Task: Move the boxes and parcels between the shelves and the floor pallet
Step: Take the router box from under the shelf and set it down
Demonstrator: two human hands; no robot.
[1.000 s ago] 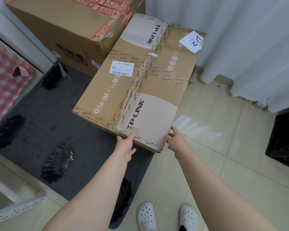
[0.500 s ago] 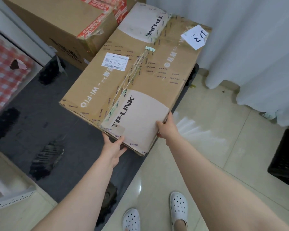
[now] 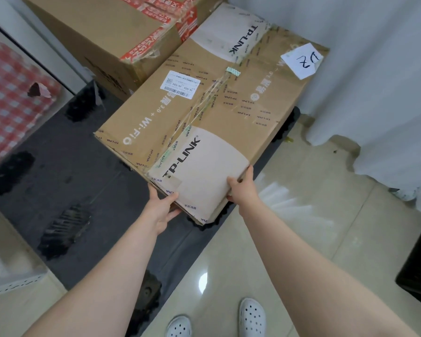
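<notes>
- The dark floor pallet (image 3: pixel 58 166) spreads out to the left of both hands and runs on beneath them.
- A white curtain (image 3: pixel 374 81) hangs beyond and to the right of the right hand, reaching down to the pale tiled floor (image 3: pixel 301 239).
- The TP-LINK box (image 3: pixel 204 113), a long brown carton, lies over the pallet and stretches away from the hands, with its near end held between them. Whether that end is lifted off the pallet cannot be told.
- A second carton with red tape (image 3: pixel 112 32) stands on the pallet beyond the left hand, touching the far left side of the TP-LINK box.
- A red checked cloth (image 3: pixel 7 98) shows far to the left of the left hand.
- A black crate (image 3: pixel 418 271) sits on the floor well to the right of the right hand.
- The left hand (image 3: pixel 162 207) grips the near edge of the box, thumb up against the end face and fingers hidden underneath.
- The right hand (image 3: pixel 241 190) clasps the near right corner, thumb on top and fingers curled round the side edge.
- White clogs (image 3: pixel 252 317) stand on the tiles below the hands.
- A white paper slip (image 3: pixel 301 60) and a shipping label (image 3: pixel 180 83) lie on the box top, far from the hands.
</notes>
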